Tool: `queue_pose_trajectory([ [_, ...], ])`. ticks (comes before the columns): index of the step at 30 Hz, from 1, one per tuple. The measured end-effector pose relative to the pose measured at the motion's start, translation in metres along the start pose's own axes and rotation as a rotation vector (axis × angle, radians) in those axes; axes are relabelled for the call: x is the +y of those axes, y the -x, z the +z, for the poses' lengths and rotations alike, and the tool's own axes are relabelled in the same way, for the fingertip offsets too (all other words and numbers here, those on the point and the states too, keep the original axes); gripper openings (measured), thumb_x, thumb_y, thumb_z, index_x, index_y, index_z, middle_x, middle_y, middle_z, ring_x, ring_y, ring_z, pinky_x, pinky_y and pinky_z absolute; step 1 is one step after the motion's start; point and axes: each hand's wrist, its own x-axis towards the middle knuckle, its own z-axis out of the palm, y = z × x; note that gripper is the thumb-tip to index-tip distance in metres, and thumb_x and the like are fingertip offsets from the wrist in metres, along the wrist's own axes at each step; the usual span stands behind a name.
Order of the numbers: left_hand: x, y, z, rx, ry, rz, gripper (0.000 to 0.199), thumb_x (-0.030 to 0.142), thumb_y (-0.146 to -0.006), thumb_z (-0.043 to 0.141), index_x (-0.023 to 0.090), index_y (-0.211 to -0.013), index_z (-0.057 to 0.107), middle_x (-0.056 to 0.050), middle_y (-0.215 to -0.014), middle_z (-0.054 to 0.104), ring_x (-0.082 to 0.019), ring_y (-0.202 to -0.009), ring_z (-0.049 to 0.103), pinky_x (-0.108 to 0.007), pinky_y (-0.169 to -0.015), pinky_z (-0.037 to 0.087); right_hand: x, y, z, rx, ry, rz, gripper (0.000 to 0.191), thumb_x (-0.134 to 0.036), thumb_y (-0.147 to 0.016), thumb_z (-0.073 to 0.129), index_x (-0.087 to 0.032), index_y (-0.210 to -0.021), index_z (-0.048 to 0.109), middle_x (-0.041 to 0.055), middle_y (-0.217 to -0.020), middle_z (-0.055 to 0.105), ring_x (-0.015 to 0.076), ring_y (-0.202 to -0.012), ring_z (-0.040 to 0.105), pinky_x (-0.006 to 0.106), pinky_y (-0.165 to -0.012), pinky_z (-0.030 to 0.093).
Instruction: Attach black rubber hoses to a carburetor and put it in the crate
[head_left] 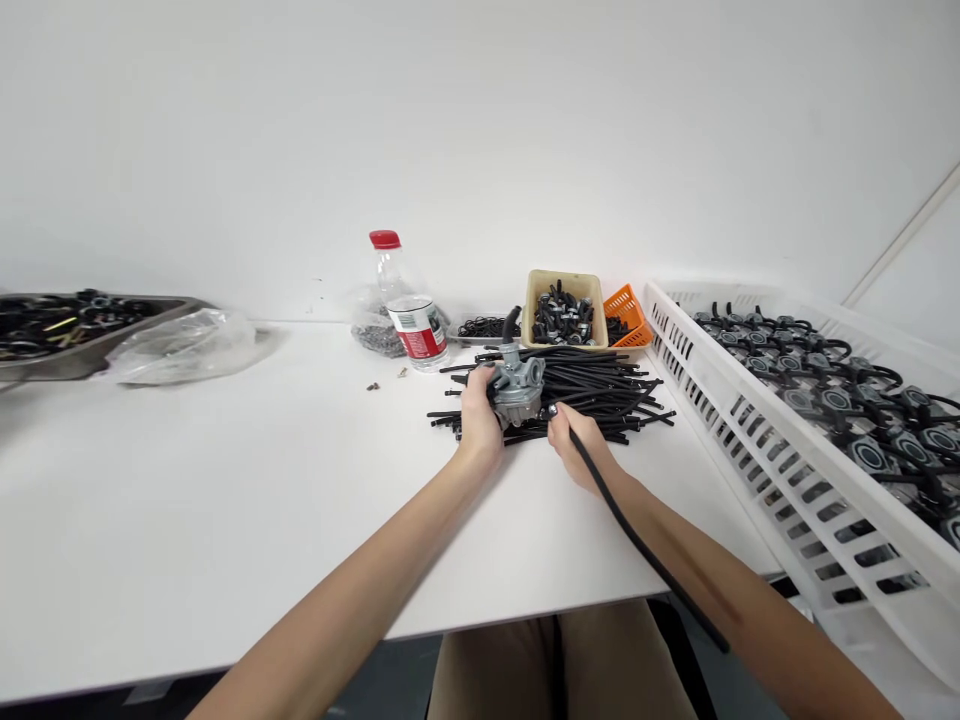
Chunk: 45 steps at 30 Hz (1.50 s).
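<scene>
My left hand point(482, 418) is closed around a grey metal carburetor point(517, 385) with a short black rubber tube point(511, 326) standing up from its top. In my right hand point(579, 445) I pinch one end of a long black rubber hose point(637, 540), whose free length trails down over my right forearm. A small shiny clip point(553, 410) sits at the hose's held end, close to the carburetor's lower right side. Whether the hose end touches the carburetor I cannot tell. Behind both hands lies a pile of black hoses point(600, 390).
On the right stands a white slotted crate point(757, 430) holding rows of carburetors. At the back are a yellow bin point(568, 277) of small parts, an orange basket point(630, 312) and a red-capped plastic bottle point(424, 335). A metal tray point(82, 355) and plastic bag point(187, 350) lie left.
</scene>
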Motion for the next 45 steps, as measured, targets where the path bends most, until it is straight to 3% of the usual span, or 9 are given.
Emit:
queue_pose_trajectory([
  [4, 0.005, 0.003, 0.001, 0.019, -0.001, 0.007, 0.03, 0.047, -0.064, 0.063, 0.018, -0.071, 0.056, 0.001, -0.074, 0.06, -0.016, -0.07, 0.058, -0.021, -0.058, 0.046, -0.005, 0.004, 0.004, -0.031, -0.002, -0.028, 0.03, -0.037, -0.094, 0.027, -0.021, -0.069, 0.025, -0.0036, -0.054, 0.035, 0.0127, -0.047, 0.033, 0.025, -0.047, 0.024],
  [10, 0.018, 0.006, 0.008, -0.002, -0.057, -0.17, 0.032, 0.044, -0.058, 0.058, 0.017, -0.077, 0.062, -0.001, -0.072, 0.061, -0.018, -0.06, 0.056, -0.021, -0.043, 0.04, -0.009, 0.001, -0.008, -0.064, -0.015, -0.068, 0.035, -0.039, -0.095, 0.03, -0.02, -0.065, 0.033, -0.0026, -0.054, 0.04, 0.0127, -0.048, 0.037, 0.025, -0.049, 0.028],
  [16, 0.026, 0.007, 0.01, -0.083, -0.016, -0.258, 0.04, 0.047, -0.061, 0.052, 0.014, -0.081, 0.064, -0.007, -0.079, 0.065, -0.024, -0.07, 0.063, -0.024, -0.047, 0.047, -0.018, -0.006, -0.021, -0.27, -0.553, 0.005, 0.054, -0.065, -0.088, 0.049, -0.016, -0.066, 0.052, 0.0031, -0.06, 0.053, 0.014, -0.054, 0.048, 0.024, -0.051, 0.034],
  [21, 0.03, 0.011, 0.011, -0.091, 0.033, -0.327, 0.039, 0.044, -0.064, 0.051, 0.013, -0.082, 0.064, -0.009, -0.08, 0.066, -0.024, -0.068, 0.064, -0.027, -0.052, 0.052, -0.024, -0.003, -0.025, -0.39, -0.731, 0.0, 0.047, -0.061, -0.082, 0.067, -0.014, -0.078, 0.063, 0.0082, -0.076, 0.063, 0.0147, -0.06, 0.05, 0.026, -0.057, 0.038],
  [26, 0.032, 0.016, 0.013, -0.144, 0.045, -0.359, 0.036, 0.042, -0.064, 0.051, 0.013, -0.082, 0.063, -0.007, -0.076, 0.066, -0.024, -0.066, 0.063, -0.029, -0.053, 0.053, -0.016, -0.007, -0.021, -0.178, -0.776, 0.06, 0.05, -0.061, -0.071, 0.076, -0.015, -0.07, 0.057, 0.0032, -0.063, 0.056, 0.0134, -0.053, 0.046, 0.025, -0.051, 0.036],
  [31, 0.029, 0.019, 0.013, -0.126, 0.005, -0.368, 0.034, 0.043, -0.06, 0.056, 0.015, -0.08, 0.062, -0.003, -0.073, 0.064, -0.022, -0.062, 0.061, -0.027, -0.048, 0.05, -0.013, -0.011, -0.019, 0.047, -0.684, -0.042, 0.048, -0.046, -0.068, 0.084, -0.018, -0.073, 0.045, -0.0028, -0.061, 0.048, 0.0107, -0.053, 0.041, 0.021, -0.05, 0.033],
  [37, 0.028, 0.017, 0.013, -0.156, -0.002, -0.373, 0.034, 0.043, -0.058, 0.057, 0.015, -0.077, 0.061, -0.003, -0.074, 0.064, -0.021, -0.063, 0.06, -0.026, -0.048, 0.049, -0.006, -0.014, -0.018, 0.271, -0.493, -0.146, 0.06, -0.042, -0.063, 0.086, -0.021, -0.106, 0.051, 0.0052, -0.097, 0.052, 0.0176, -0.084, 0.05, 0.025, -0.067, 0.044],
  [40, 0.029, 0.018, 0.014, -0.164, 0.005, -0.373, 0.035, 0.044, -0.06, 0.058, 0.015, -0.08, 0.061, -0.004, -0.076, 0.064, -0.021, -0.065, 0.06, -0.026, -0.05, 0.05, -0.002, -0.014, -0.018, 0.244, -0.446, -0.189, 0.07, -0.049, -0.067, 0.083, -0.021, -0.122, 0.05, 0.0113, -0.125, 0.043, 0.0234, -0.111, 0.045, 0.031, -0.088, 0.044],
  [45, 0.031, 0.022, 0.017, -0.157, 0.021, -0.435, 0.043, 0.053, -0.072, 0.051, 0.014, -0.086, 0.063, -0.008, -0.079, 0.065, -0.024, -0.069, 0.062, -0.029, -0.053, 0.052, -0.006, -0.013, -0.02, 0.081, -0.505, -0.216, 0.071, -0.053, -0.074, 0.078, -0.019, -0.13, 0.05, 0.011, -0.14, 0.035, 0.0278, -0.129, 0.033, 0.038, -0.107, 0.032],
])
